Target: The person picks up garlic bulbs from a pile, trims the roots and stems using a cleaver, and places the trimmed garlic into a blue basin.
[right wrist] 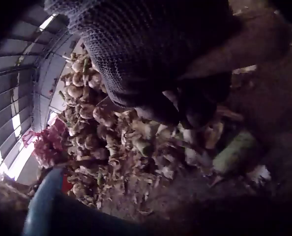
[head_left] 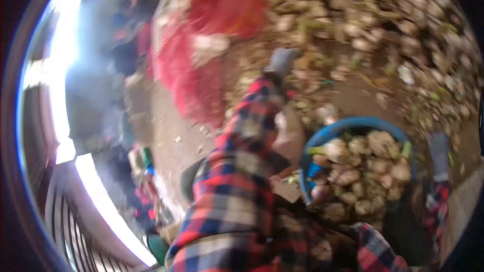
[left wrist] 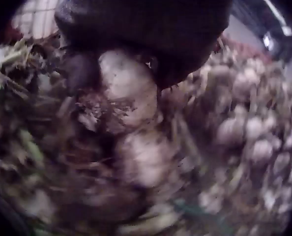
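My left hand (left wrist: 136, 34) pinches 1 bulb (left wrist: 129, 86) hanging just below its fingers, right hand (right wrist: 151, 59) curled, grip unclear.

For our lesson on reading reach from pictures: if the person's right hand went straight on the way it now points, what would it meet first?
Most likely the pile of pale root bulbs on the ground: the gloved right hand points down at them, beside a green stalk. Depth is unclear, and its grip looks empty.
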A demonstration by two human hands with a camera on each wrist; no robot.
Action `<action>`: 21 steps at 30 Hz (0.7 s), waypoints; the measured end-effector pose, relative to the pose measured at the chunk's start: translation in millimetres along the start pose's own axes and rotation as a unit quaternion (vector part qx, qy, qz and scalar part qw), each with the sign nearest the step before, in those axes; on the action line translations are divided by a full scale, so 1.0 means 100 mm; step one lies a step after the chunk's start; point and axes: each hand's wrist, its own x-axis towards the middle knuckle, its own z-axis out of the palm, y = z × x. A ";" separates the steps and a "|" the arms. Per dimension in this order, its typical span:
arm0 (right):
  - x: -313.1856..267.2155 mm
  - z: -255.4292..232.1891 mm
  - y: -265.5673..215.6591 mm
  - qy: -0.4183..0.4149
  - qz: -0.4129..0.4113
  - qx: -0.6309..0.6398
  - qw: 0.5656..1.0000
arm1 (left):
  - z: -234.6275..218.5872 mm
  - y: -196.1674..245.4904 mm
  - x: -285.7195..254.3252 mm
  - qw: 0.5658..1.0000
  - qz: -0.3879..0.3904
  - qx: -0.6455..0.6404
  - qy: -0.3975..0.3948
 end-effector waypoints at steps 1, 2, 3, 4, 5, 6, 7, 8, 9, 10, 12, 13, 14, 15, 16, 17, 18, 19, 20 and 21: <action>0.24 0.24 0.18 0.073 -0.145 0.051 0.985 | -0.20 0.46 0.03 0.958 -0.194 -0.206 -0.053; 0.41 0.47 0.46 0.143 -0.288 0.091 0.942 | -0.08 0.50 0.06 0.937 -0.044 -0.344 -0.042; 0.10 0.08 -0.14 0.089 -0.202 0.081 0.972 | -0.10 0.76 0.07 0.916 0.030 -0.396 -0.067; -0.23 -0.32 -0.75 0.033 -0.114 0.060 0.991 | -0.26 1.18 0.03 0.892 0.068 -0.436 -0.096; -0.36 -0.60 -1.05 -0.031 -0.101 -0.032 0.994 | -0.22 1.48 0.05 0.796 0.002 -0.580 -0.175; -0.39 -0.55 -1.09 0.023 -0.121 0.024 0.992 | -0.12 1.69 0.09 0.877 0.142 -0.447 -0.107; -0.39 -0.56 -1.17 0.013 -0.144 0.011 0.989 | -0.04 1.80 0.11 0.916 0.270 -0.296 -0.024; -0.38 -0.60 -1.20 0.001 -0.169 -0.003 0.986 | 0.02 1.95 0.13 0.915 0.295 -0.275 -0.027; -0.42 -0.62 -1.24 0.006 -0.159 -0.004 0.987 | 0.08 2.12 0.12 0.914 0.316 -0.252 -0.029; -0.46 -0.64 -1.28 0.052 -0.205 0.006 0.977 | 0.19 2.34 0.04 0.792 0.189 -0.578 -0.056; -0.51 -0.65 -1.22 0.097 -0.240 0.016 0.966 | -0.08 2.62 -0.05 0.800 0.104 -0.574 -0.140; -0.48 -0.66 -1.16 0.065 -0.224 0.017 0.972 | -0.21 2.72 -0.08 0.802 0.013 -0.557 -0.214; -0.43 -0.67 -1.08 0.032 -0.208 0.019 0.978 | -0.24 2.73 -0.07 0.828 0.015 -0.515 -0.221; -0.32 -0.61 -0.89 -0.015 -0.174 -0.022 0.984 | -0.09 2.67 -0.12 0.789 0.137 -0.583 -0.138; -0.20 -0.55 -0.67 -0.055 -0.090 -0.083 0.991 | -0.12 2.63 -0.14 0.811 0.179 -0.541 -0.130; -0.13 -0.52 -0.49 -0.091 -0.006 -0.143 0.986 | -0.17 2.61 -0.12 0.831 0.222 -0.496 -0.118; -0.16 -0.50 -0.38 -0.089 -0.003 -0.143 0.986 | -0.31 2.66 -0.16 0.860 0.364 -0.357 0.012; -0.19 -0.44 -0.29 -0.027 0.032 -0.079 0.996 | 0.08 2.45 -0.13 0.838 0.195 -0.510 -0.027; -0.28 -0.36 -0.25 0.030 0.070 -0.012 0.997 | 0.08 2.51 -0.18 0.852 0.136 -0.506 0.010; -0.43 -0.38 -0.37 0.025 0.074 -0.008 0.997 | 0.07 2.58 -0.22 0.862 0.077 -0.499 0.048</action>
